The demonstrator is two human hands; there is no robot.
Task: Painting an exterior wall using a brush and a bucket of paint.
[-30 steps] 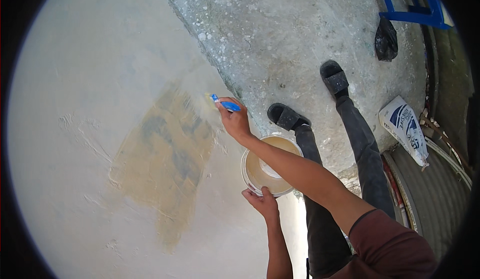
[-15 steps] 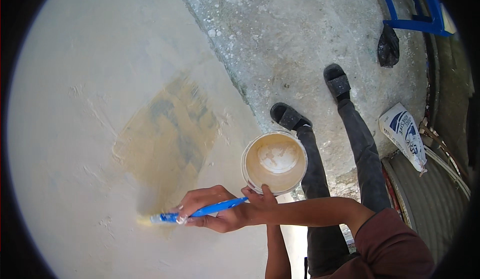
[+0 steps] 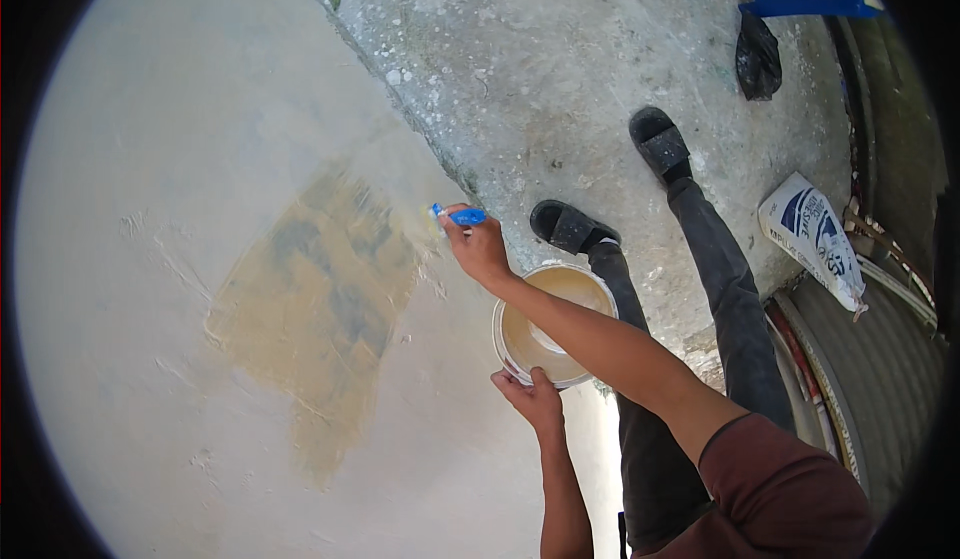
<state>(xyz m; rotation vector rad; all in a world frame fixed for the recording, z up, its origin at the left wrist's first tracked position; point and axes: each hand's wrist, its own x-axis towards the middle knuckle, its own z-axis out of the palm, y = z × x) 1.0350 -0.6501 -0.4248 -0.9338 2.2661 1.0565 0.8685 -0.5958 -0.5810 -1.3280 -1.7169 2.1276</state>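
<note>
The fingers of the right hand point(image 3: 478, 245) were curled tightly round a blue-handled paintbrush point(image 3: 467, 217), its bristle end pointing toward nine o'clock. The bristles were at the wall or just off it; contact could not be told. The left hand point(image 3: 540, 403) gripped a round plastic bucket point(image 3: 512, 331) at its six o'clock side, thumb over the rim and the other fingers mostly hidden beneath. The right forearm crossed above the bucket, hiding much of its inside; what showed was a thin tan film on the wall of the vessel and a whitish area at the bottom, so it seemed to hold little.

From the brush, a tan patch point(image 3: 320, 284) spread toward eight o'clock on the pale wall point(image 3: 150, 129). It looked like a brushed coat, close in colour to the film in the bucket. That much appeared done, though unevenly: blue-grey areas showed within it, its edge nearest twelve o'clock was streaky, and it narrowed to a tail toward six o'clock. Most of the wall in view lay outside it, pale and marked with small ridges; whether that area had been treated could not be told.

Farther out, the concrete floor point(image 3: 520, 69) met the wall along a slanting edge. From the bucket, a black slipper point(image 3: 568, 227) stood at twelve o'clock and a white printed sack point(image 3: 812, 239) lay at two.
</note>
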